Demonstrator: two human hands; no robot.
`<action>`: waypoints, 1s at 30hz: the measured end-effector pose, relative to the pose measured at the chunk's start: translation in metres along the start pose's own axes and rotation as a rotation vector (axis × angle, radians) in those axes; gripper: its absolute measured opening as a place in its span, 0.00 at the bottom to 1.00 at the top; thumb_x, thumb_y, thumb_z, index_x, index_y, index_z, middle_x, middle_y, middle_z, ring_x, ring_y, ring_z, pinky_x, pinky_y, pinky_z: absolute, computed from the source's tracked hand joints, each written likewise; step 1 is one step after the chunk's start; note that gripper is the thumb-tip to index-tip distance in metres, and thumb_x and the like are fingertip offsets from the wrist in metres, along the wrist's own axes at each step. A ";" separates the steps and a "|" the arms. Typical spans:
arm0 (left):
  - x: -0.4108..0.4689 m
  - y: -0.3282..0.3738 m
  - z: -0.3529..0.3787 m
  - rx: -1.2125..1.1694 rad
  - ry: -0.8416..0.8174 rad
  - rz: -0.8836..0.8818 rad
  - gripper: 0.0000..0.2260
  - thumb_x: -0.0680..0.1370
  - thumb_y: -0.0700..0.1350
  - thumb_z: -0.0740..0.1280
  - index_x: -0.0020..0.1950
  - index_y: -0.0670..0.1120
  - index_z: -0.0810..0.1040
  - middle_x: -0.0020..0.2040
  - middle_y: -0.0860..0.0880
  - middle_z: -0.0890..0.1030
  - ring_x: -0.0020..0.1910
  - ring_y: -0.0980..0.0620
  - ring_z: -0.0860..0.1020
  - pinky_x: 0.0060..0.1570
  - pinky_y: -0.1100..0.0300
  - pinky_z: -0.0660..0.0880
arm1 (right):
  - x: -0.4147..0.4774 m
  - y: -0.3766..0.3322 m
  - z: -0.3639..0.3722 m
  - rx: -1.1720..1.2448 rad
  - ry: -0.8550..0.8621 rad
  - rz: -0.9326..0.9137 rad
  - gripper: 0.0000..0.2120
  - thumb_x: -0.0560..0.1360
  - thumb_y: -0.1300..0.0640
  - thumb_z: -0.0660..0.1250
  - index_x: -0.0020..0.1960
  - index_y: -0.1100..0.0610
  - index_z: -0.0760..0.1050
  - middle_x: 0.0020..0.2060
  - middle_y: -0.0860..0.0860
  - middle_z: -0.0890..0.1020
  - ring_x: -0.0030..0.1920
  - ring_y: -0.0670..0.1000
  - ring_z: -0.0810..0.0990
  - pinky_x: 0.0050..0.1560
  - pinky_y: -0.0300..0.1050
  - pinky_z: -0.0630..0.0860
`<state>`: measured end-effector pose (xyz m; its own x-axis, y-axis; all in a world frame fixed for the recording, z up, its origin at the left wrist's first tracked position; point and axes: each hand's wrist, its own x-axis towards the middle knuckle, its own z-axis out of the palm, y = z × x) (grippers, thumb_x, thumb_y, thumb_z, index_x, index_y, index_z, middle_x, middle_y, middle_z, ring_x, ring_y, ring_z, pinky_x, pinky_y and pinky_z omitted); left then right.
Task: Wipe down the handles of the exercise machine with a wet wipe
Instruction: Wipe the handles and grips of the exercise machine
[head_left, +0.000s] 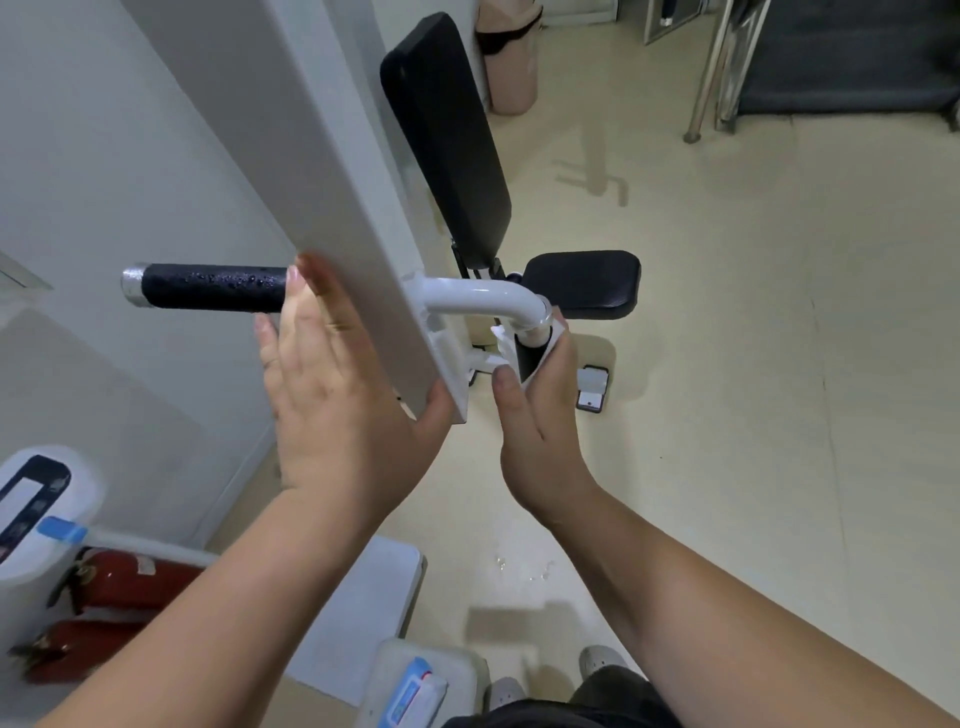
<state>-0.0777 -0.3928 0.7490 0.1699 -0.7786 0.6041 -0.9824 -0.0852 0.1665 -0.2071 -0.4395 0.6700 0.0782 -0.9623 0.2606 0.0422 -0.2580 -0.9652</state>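
The exercise machine has a white swing arm (322, 171) with two black foam handles. The left handle (208, 288) sticks out sideways and carries water droplets. My left hand (337, 395) lies flat against the white arm, its fingers apart and its thumb under the arm's lower end. My right hand (540, 415) is wrapped around the right handle (527, 358), which points downward from a curved white tube (483, 299). A white wet wipe (506, 348) sits between those fingers and the grip. Most of the right handle is hidden by that hand.
The machine's black back pad (447, 140) and seat pad (587, 283) stand beyond the handles. Two red fire extinguishers (119, 582) lie at lower left beside white containers. A wet-wipe pack (415, 691) sits near my feet. Water drops (524, 569) spot the beige floor.
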 end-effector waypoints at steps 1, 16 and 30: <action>0.000 0.001 0.001 0.001 0.008 0.000 0.52 0.73 0.55 0.72 0.77 0.33 0.40 0.78 0.32 0.60 0.80 0.34 0.54 0.77 0.38 0.46 | 0.001 0.000 -0.002 0.019 -0.023 0.006 0.36 0.81 0.41 0.54 0.82 0.57 0.47 0.81 0.51 0.57 0.82 0.52 0.53 0.80 0.60 0.54; 0.003 0.014 0.001 0.074 -0.025 -0.103 0.53 0.73 0.53 0.74 0.79 0.33 0.39 0.79 0.33 0.56 0.80 0.35 0.53 0.76 0.31 0.48 | 0.009 0.022 -0.051 -0.052 -0.196 -0.025 0.26 0.84 0.55 0.52 0.78 0.34 0.58 0.59 0.42 0.73 0.58 0.42 0.71 0.64 0.46 0.70; -0.015 0.071 -0.001 0.230 -0.071 0.206 0.31 0.68 0.34 0.63 0.74 0.39 0.72 0.74 0.40 0.72 0.75 0.39 0.68 0.72 0.36 0.62 | 0.039 0.018 -0.056 0.123 -0.492 0.118 0.11 0.88 0.55 0.52 0.60 0.52 0.73 0.36 0.31 0.78 0.37 0.35 0.76 0.39 0.28 0.68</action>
<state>-0.1503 -0.3866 0.7531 -0.0329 -0.8349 0.5494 -0.9888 -0.0529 -0.1396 -0.2593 -0.4867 0.6621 0.5473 -0.8220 0.1574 0.1188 -0.1098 -0.9868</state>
